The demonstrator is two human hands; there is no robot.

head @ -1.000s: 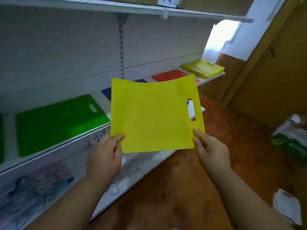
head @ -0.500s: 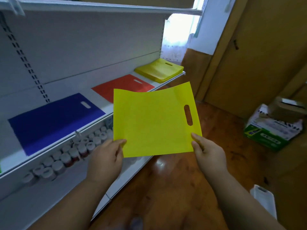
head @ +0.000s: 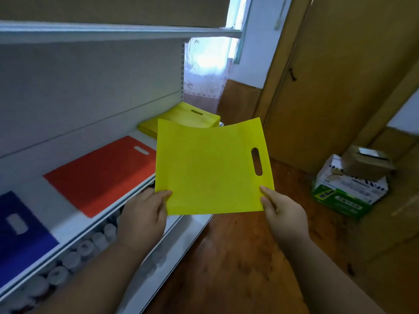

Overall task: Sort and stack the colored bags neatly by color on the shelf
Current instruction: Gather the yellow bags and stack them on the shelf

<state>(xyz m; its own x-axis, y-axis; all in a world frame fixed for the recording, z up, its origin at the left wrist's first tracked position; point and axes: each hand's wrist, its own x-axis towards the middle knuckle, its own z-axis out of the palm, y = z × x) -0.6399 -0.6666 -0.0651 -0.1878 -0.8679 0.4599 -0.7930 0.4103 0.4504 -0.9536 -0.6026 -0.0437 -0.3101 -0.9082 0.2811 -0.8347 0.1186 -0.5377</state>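
Note:
A flat yellow bag (head: 210, 168) with an oval handle slot on its right side hangs in the air in front of the shelf. My left hand (head: 142, 218) pinches its lower left corner, and my right hand (head: 283, 214) pinches its lower right corner. Behind the held bag, a stack of yellow bags (head: 188, 117) lies at the right end of the white shelf (head: 56, 211). A red bag (head: 102, 173) lies flat to the left of that stack. A blue bag (head: 20, 234) lies further left, cut off by the frame edge.
An upper shelf board (head: 113, 30) hangs over the bags. Below the bag shelf stands a row of small white-capped bottles (head: 86, 248). On the wooden floor at the right sit a green and white carton (head: 344, 191) and a brown box (head: 367, 162). A wooden door (head: 340, 75) stands behind.
The view has swung right along the shelf: the green bag has left the frame, and the yellow stack now lies close behind the held bag. Both hands keep their grip.

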